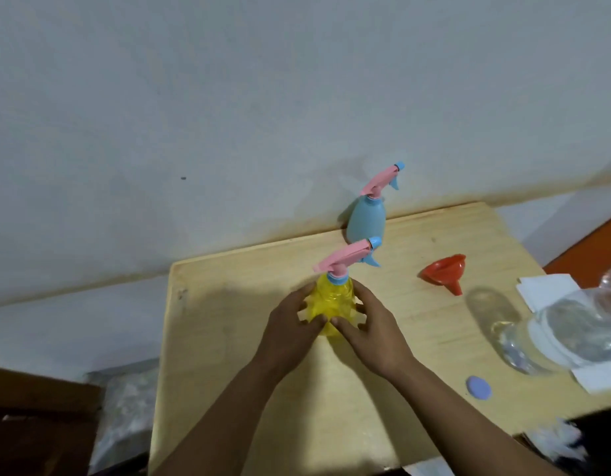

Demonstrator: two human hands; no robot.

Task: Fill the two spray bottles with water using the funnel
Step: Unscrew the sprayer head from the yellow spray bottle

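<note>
Two bare forearms rise from the bottom edge of the frame and meet at its centre, over a pale wooden table (pixel 228 338). Low on the right of the tabletop lies a small lilac cap (pixel 479 387), and beyond it, toward the right edge, a clear plastic bottle (pixel 555 334) rests on its side over white paper sheets (pixel 544 286). At mid-frame the left hand (pixel 290 329) and right hand (pixel 372 329) cup the yellow spray bottle (pixel 331 300) from either side; the fingers of both curl round its lower body, fingertips nearly meeting in front. This bottle stands upright with its pink trigger head screwed on. To the right of it, well apart from the hands, an orange funnel (pixel 445 271) lies tipped on its side, spout pointing down-right. Farthest back, at the table's rear edge by the wall, the blue spray bottle (pixel 365 221) stands upright, its head also on.
</note>
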